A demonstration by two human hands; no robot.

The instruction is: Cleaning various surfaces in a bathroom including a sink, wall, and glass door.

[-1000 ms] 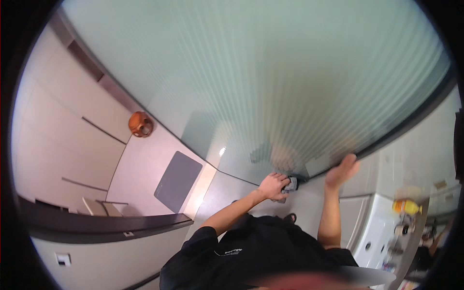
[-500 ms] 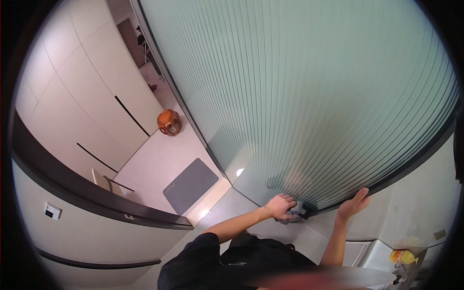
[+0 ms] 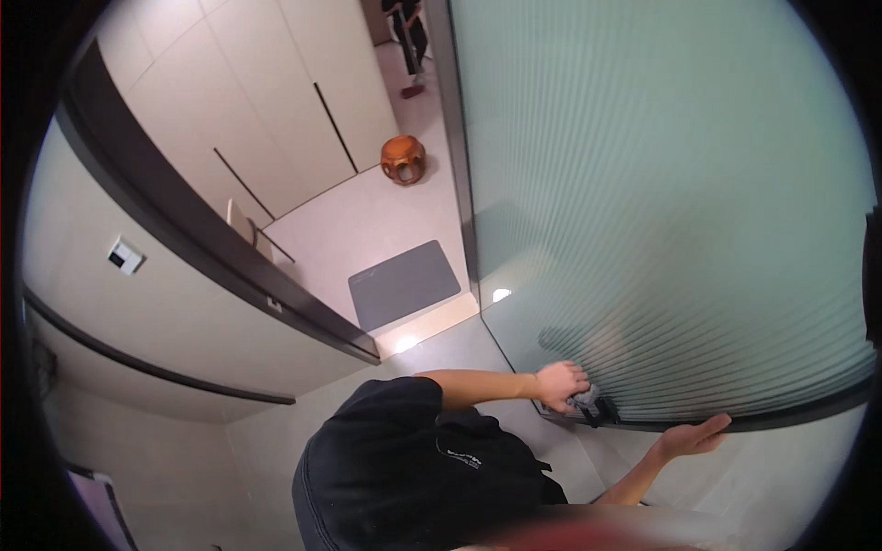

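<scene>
A tall door of ribbed, greenish glass (image 3: 661,202) fills the right of the view, framed by a dark edge strip (image 3: 772,421). My left hand (image 3: 559,386) is closed round a crumpled grey cloth (image 3: 584,398), held at the lower part of the glass. Right beside the cloth, a black fitting (image 3: 603,410) sits on the door's near edge. Farther along that edge, my right hand (image 3: 691,438) rests against the strip with its fingers stretched out, holding nothing that shows.
Left of the door is a doorway with a dark frame (image 3: 211,216). Beyond its threshold (image 3: 427,323) are a grey mat (image 3: 404,283), an orange-brown drum stool (image 3: 403,160) and pale cabinets (image 3: 276,101). A person (image 3: 409,37) in dark clothes stands far back, holding a long-handled tool.
My view has turned, so the doorway shows farther right and the counter with the yellow bottle has left the view. My left hand stays with the cloth near the black fitting.
</scene>
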